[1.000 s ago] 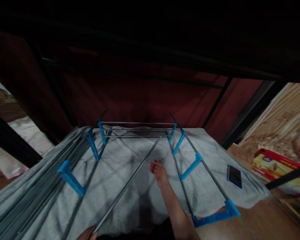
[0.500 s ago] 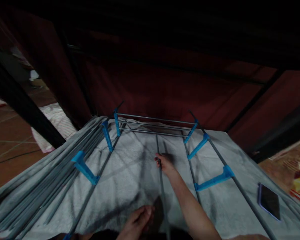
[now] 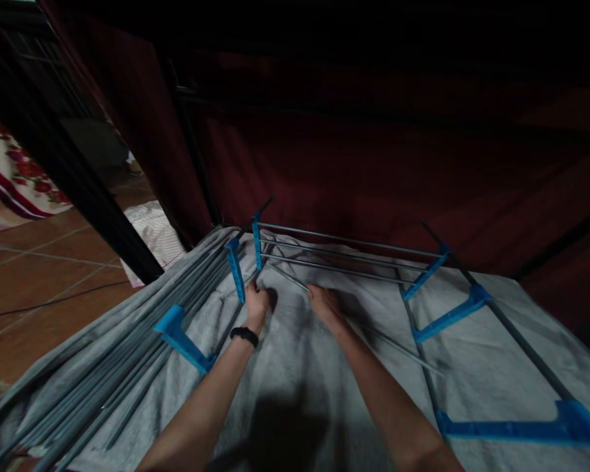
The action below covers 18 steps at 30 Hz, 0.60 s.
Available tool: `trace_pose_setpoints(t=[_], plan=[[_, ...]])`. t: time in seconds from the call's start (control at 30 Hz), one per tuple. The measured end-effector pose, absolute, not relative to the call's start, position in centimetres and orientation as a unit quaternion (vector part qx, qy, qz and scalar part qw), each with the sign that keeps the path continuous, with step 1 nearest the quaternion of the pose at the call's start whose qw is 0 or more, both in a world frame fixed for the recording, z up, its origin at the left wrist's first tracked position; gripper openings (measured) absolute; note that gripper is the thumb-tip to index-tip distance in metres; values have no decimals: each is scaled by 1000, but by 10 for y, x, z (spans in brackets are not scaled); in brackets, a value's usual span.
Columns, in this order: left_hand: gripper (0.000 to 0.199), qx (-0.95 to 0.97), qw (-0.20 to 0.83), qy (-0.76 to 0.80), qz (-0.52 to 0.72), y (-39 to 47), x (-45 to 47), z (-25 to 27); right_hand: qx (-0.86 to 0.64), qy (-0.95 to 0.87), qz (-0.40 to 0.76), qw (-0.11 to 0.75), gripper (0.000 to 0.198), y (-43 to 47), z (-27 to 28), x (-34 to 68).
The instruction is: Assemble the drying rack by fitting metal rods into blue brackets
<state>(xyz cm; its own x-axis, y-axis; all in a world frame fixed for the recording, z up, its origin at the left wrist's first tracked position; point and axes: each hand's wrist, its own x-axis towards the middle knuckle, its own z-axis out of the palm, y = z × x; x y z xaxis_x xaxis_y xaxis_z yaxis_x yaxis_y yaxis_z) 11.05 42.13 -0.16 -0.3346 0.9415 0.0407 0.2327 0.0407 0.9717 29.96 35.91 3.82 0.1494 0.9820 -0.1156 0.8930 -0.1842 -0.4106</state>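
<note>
cloth [image 3: 295, 354] of pale, mottled grey is lying rumpled beneath everything. across its middle a frame [image 3: 349, 238] is resting, bright blue brackets [image 3: 455, 314] joining its dark tubes and three slim metal cross rods [image 3: 339, 269] spanning it near the cloth's far edge. along the left edge a bundle [image 3: 142, 357] of dull grey rods is lying, all running roughly side by side. inside the frame a loose rod [image 3: 286, 275], thin, straight and silvery grey, is slanting from near the cloth's far left corner toward its right edge, its right end showing blurred by the lower right tube [image 3: 427, 377]. the right hand [image 3: 323, 303] is gripping this rod left of its middle, thumb and fingers pinching together on it. the left hand [image 3: 256, 305] is touching the lower left tube [image 3: 229, 328], just beside a bracket; its fingers are mostly hiding, leaving me unable to tell whether they are wrapping it. a black wristband [image 3: 244, 335] is circling the left wrist.
</note>
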Motion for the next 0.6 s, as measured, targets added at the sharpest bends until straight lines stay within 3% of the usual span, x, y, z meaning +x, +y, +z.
trace_pose_setpoints(t=[0.1, 0.2, 0.6], plan=[[55, 444, 319, 656, 520, 452, 113, -11, -746, -655, 101, 66, 39, 366, 33, 296], [61, 434, 298, 675, 517, 473, 116, -21, -745, -664, 37, 62, 43, 374, 27, 297], [56, 445, 246, 690, 514, 524, 119, -35, -733, -673, 26, 95, 44, 405, -7, 292]])
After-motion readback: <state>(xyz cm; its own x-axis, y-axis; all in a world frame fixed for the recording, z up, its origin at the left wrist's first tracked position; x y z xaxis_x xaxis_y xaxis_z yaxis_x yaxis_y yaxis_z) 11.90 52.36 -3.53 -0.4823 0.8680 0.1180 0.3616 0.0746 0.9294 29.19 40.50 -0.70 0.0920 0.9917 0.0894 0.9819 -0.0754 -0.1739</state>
